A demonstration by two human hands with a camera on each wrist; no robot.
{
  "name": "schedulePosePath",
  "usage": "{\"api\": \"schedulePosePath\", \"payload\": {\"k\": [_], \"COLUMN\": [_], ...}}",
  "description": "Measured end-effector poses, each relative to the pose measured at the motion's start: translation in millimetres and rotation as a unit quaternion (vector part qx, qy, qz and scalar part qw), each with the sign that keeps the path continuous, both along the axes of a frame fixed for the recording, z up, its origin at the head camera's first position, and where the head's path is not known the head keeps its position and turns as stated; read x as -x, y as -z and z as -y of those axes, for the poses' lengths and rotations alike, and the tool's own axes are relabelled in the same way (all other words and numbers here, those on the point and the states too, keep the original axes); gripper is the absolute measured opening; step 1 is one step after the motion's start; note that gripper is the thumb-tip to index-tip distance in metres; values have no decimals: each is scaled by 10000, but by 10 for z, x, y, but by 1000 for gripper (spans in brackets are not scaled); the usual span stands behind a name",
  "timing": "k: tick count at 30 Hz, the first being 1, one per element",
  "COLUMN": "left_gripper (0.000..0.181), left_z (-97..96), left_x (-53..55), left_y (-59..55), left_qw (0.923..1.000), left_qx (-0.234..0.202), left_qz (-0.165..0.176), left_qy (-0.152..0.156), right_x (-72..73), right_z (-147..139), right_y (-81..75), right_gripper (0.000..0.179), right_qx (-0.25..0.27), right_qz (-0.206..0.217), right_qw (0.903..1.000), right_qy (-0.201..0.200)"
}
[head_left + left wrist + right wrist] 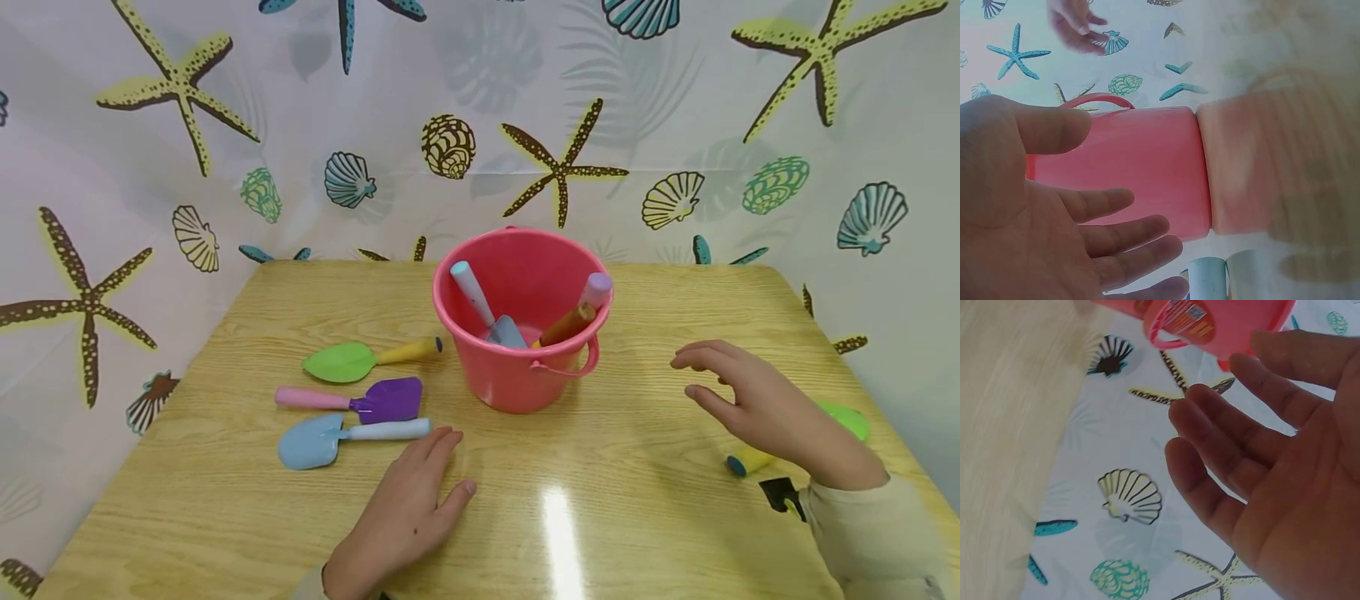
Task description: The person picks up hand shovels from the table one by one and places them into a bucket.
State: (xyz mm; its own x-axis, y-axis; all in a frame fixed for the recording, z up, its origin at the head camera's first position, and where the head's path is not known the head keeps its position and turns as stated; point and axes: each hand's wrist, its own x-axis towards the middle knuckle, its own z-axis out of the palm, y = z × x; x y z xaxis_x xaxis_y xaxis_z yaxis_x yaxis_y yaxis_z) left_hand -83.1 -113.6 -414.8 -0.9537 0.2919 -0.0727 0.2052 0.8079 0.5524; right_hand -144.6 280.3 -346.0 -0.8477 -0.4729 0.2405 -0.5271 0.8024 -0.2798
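Observation:
A pink bucket (491,379) stands at the table's middle, holding toy shovels: a pale handle (472,292), a brown handle (567,325) and a lilac handle (596,289) show at its rim. My left hand (408,508), fingers extended, is empty beside the handle end of a light blue shovel (311,442). Above that lie a purple shovel (390,400) with a pink handle and a green trowel (341,362) with a yellow handle. To the bucket's right my right hand (765,408) holds nothing, its fingers loosely bent. Its forearm partly hides a green trowel (847,419) with a yellow handle.
The wooden table (615,517) runs back to a white cloth (390,100) printed with starfish and shells, which also hangs along both sides. The bucket's handle (588,358) droops at its front right.

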Motion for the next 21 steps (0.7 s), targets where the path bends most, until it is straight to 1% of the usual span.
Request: {"api": "schedulePosePath", "payload": {"k": [4,7,9,15,18,21], "left_gripper": [57,57,57,57,57,57], "left_z": [-1,-3,-7,-24,-37,-47], "left_x": [4,8,12,22,23,18], "left_y": [-3,-3,-3,-6,-9,-8], "left_qw": [10000,10000,10000,10000,9999,9998], "left_qx": [2,10,13,-1,-19,-31], "left_qz": [13,31,35,37,92,141], "left_qy": [7,27,44,72,82,98], "right_x": [-10,-17,-22,-49,-62,-61], "right_z": [-179,-296,-367,-548,-620,-679], "right_y": [67,120,156,263,329,393], "right_gripper": [32,34,36,40,42,43], "right_qx": [-206,-381,-474,-706,-842,-856], "right_qz": [672,1151,1356,1579,1713,1921], "right_qw": [9970,9912,9877,9824,9785,9738], "right_qy": [311,532,622,710,779,868]}}
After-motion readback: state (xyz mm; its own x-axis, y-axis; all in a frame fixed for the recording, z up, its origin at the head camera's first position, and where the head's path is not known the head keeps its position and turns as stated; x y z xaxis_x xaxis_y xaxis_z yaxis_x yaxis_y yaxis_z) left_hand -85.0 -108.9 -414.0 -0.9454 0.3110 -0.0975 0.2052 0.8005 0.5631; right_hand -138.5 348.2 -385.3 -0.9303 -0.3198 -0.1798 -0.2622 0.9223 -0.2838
